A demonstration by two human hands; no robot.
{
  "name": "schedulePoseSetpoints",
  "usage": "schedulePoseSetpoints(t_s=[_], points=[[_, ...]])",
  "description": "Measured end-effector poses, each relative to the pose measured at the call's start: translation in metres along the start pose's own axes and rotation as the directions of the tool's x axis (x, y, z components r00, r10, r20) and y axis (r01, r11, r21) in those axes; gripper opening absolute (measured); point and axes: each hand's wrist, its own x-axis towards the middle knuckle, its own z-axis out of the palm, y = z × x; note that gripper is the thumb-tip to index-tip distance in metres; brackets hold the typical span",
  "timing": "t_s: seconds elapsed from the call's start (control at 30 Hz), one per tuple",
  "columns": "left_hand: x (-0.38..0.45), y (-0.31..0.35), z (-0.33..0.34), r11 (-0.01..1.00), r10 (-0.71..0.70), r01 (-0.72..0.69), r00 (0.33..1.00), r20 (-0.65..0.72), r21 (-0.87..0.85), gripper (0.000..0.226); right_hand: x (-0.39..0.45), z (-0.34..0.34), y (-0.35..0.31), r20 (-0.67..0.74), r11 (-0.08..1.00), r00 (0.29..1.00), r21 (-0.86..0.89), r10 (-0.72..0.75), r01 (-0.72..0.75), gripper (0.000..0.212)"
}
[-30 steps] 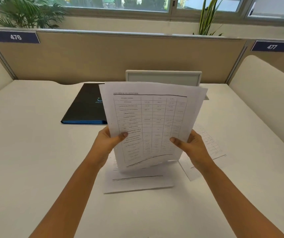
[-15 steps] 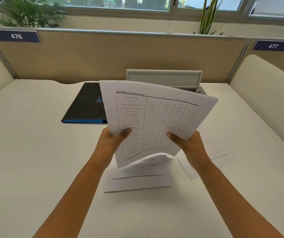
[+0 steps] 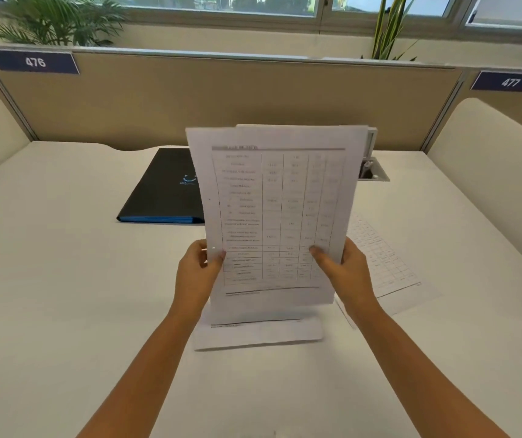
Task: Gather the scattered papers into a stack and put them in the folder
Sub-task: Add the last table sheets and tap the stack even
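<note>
White desk (image 3: 63, 279) fills the view, closed off at 12 o'clock by a tan partition (image 3: 190, 99) with plates reading 476 (image 3: 34, 62) at 10 o'clock and 477 (image 3: 510, 82) at 2 o'clock; plants and a window sit beyond it

Both forearms reach up from 6 o'clock, converging toward the centre. Left hand (image 3: 194, 273) pinches the lower left edge of the sheaf (image 3: 278, 210), thumb on the printed face and fingers hidden behind. Right hand (image 3: 345, 273) pinches the lower right edge likewise, thumb lying across the table of figures. Sheaf stands nearly upright, lifted off the desk, its print blurred; how many sheets it holds cannot be told

Directly below it, at 6 o'clock of the sheaf, one sheet (image 3: 259, 336) lies flat on the desk. Another sheet (image 3: 389, 267) lies flat at 4 o'clock, partly behind the right wrist

Folder (image 3: 161, 191), black with a blue edge, lies closed on the desk at 10 o'clock of the sheaf, its right part hidden behind the paper. At 1 o'clock a grey cable hatch (image 3: 375, 172) shows beside the sheaf's top corner
</note>
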Motion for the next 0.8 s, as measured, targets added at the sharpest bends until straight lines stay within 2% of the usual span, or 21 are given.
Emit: schedulePoseSetpoints(t_s=[0.17,0.27,0.4,0.53,0.6,0.67,0.73,0.8], points=[[0.002,-0.013,-0.002,0.993,0.015,-0.009,0.999,-0.051,0.114,0.021,0.002,0.01,0.006,-0.011,0.985,1.0,-0.171,0.027,-0.029,0.045],[-0.001,-0.028,-0.003,0.982,-0.032,0.042,0.998,-0.058,0.183,0.033,-0.002,0.018,0.02,0.024,0.963,0.992,-0.245,0.122,-0.113,0.053],[-0.007,-0.045,-0.004,0.944,-0.106,0.131,0.99,-0.098,0.303,0.035,-0.011,0.025,0.039,0.046,0.929,0.988,-0.347,0.151,-0.126,0.06],[-0.01,-0.055,-0.006,0.883,-0.124,0.189,0.977,-0.175,0.431,0.043,-0.013,0.028,0.054,0.06,0.83,0.976,-0.539,0.208,-0.144,0.071],[-0.009,-0.057,-0.007,0.858,-0.153,0.212,0.975,-0.162,0.467,0.047,-0.014,0.028,0.058,0.056,0.787,0.97,-0.596,0.236,-0.158,0.075],[-0.008,-0.055,-0.005,0.87,-0.203,0.24,0.97,-0.131,0.43,0.048,-0.015,0.03,0.06,0.044,0.745,0.968,-0.647,0.248,-0.161,0.076],[-0.006,-0.05,-0.002,0.889,-0.264,0.284,0.959,-0.103,0.359,0.039,-0.016,0.033,0.062,0.034,0.693,0.972,-0.707,0.232,-0.141,0.075],[-0.002,-0.046,-0.002,0.903,-0.315,0.317,0.947,-0.056,0.29,0.011,-0.017,0.035,0.062,0.037,0.646,0.977,-0.755,0.209,-0.11,0.073]])
